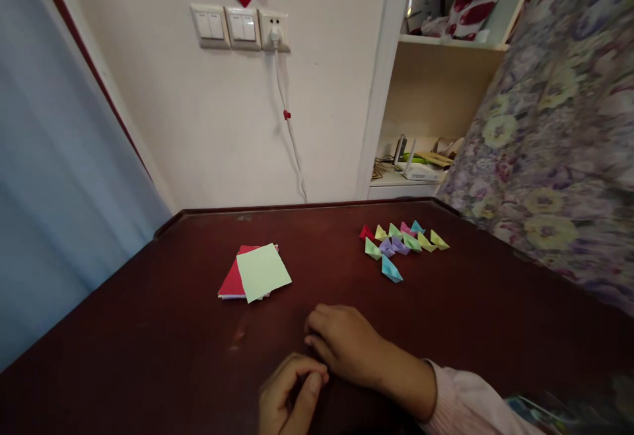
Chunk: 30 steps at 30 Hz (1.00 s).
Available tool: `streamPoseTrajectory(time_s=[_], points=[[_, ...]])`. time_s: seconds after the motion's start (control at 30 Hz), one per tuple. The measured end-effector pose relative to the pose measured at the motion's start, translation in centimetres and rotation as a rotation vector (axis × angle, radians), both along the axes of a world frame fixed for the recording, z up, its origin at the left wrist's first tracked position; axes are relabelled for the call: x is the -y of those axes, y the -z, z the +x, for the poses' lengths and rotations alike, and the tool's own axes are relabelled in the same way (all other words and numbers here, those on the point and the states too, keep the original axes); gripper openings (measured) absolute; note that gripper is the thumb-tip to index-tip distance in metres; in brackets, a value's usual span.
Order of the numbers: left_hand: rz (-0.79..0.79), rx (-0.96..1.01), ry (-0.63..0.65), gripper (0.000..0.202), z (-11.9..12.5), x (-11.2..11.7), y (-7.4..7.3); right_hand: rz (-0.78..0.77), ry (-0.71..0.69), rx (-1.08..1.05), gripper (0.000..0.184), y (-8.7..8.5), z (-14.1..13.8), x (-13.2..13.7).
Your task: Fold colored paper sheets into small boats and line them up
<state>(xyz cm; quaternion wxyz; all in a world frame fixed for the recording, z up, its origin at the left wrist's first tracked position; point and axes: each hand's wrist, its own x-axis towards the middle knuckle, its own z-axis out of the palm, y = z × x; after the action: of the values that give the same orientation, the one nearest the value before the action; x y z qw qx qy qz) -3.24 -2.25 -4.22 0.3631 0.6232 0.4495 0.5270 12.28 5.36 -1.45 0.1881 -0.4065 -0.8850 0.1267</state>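
My left hand (292,395) is low in the head view, its fingers curled and the thumb close to the fingertips. Nothing shows in it. Just above and to the right, my right hand (347,342) rests on the dark red-brown table (163,349) with loosely curled fingers, and I see nothing held there either. The left fingertips come close to the heel of the right hand. Beyond the hands, on the left, lies a stack of coloured paper sheets, a pale green sheet (263,272) on top and a red sheet (234,280) under it.
Several small folded paper boats stand in rows at the right, with a blue boat (391,270) nearest me. A white cable (293,141) drops from the wall socket behind the table. Blue curtain (74,144) hangs left, flowered curtain (539,158) right.
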Motion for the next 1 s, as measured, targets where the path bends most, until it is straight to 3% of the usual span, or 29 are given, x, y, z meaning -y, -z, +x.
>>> streamPoseTrajectory(time_s=[0.23,0.47,0.63,0.77,0.9,1.0], points=[[-0.169,-0.108,-0.005,0.02,0.4,-0.6,0.4,0.095,0.057,0.061,0.015,-0.4,-2.5,-4.3],[-0.175,-0.172,0.007,0.021,0.7,-1.2,0.8,0.236,-0.061,0.124,0.037,1.4,-6.1,-7.6],[-0.202,-0.184,0.019,0.023,0.7,-1.4,1.0,0.323,-0.073,0.151,0.024,2.8,-7.2,-9.3],[-0.254,-0.172,0.014,0.019,0.6,-1.5,1.0,0.393,-0.04,0.11,0.018,2.5,-6.8,-9.5],[-0.327,0.051,-0.008,0.023,0.5,-1.7,1.6,0.47,0.012,0.004,0.017,1.0,-5.1,-8.8],[-0.427,0.507,-0.049,0.046,0.0,-2.0,1.7,0.526,0.004,-0.079,0.018,-0.1,-3.2,-6.7]])
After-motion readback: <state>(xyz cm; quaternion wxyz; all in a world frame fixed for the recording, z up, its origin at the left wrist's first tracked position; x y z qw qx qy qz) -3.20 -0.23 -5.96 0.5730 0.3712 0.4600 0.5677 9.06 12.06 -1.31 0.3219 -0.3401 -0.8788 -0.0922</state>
